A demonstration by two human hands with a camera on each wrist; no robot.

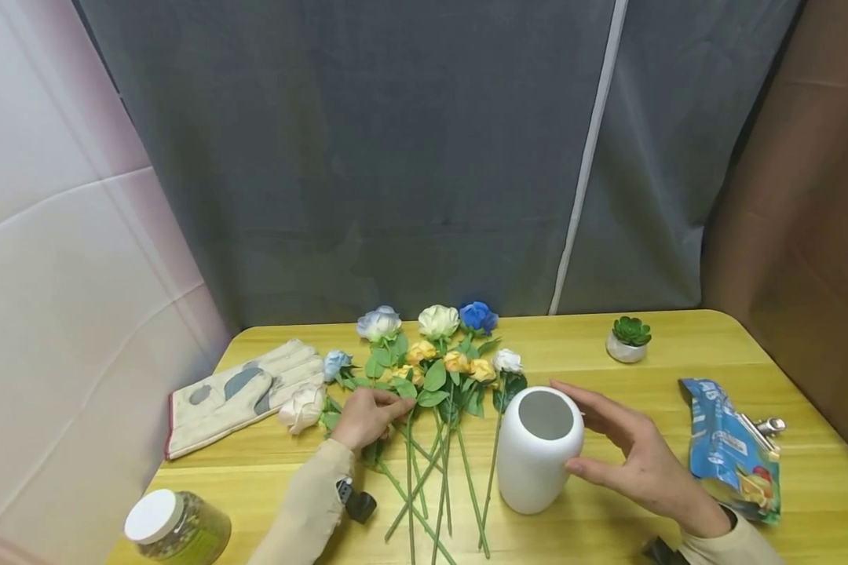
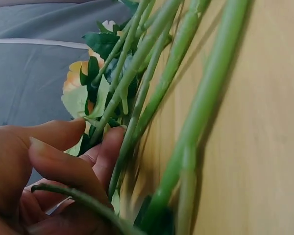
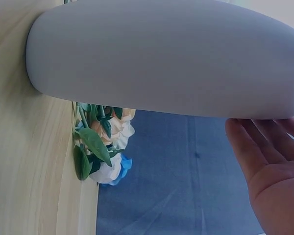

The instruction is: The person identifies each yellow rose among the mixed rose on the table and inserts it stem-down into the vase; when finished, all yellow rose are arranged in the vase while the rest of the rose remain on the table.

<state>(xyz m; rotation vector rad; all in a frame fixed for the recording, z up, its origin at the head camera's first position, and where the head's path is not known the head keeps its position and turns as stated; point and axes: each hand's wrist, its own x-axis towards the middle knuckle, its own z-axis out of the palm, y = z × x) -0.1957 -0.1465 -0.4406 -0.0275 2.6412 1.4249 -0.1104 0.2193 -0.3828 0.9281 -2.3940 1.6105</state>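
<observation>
My left hand (image 1: 367, 416) reaches in among long-stemmed flowers lying on the table, thumb and fingertips pinching a green flower stem (image 2: 118, 93) just below the leaves. Blooms spread toward the back: a blue one (image 1: 478, 316), a cream one (image 1: 438, 322), yellow ones (image 1: 456, 362) and a small white one (image 1: 507, 361). Right of the stems, a white vase (image 1: 537, 479) stands upright, its mouth facing up. My right hand (image 1: 632, 455) is at the vase's right side, fingers extended and spread from the thumb. In the right wrist view, its fingertips (image 3: 235, 128) touch the vase near the top.
A pale work glove (image 1: 233, 396) lies at the left, with a white-lidded jar (image 1: 184, 527) in front of it. At the back right stands a small potted succulent (image 1: 629, 341). A blue snack pouch (image 1: 731, 451) with a metal clip (image 1: 762, 428) lies on the right.
</observation>
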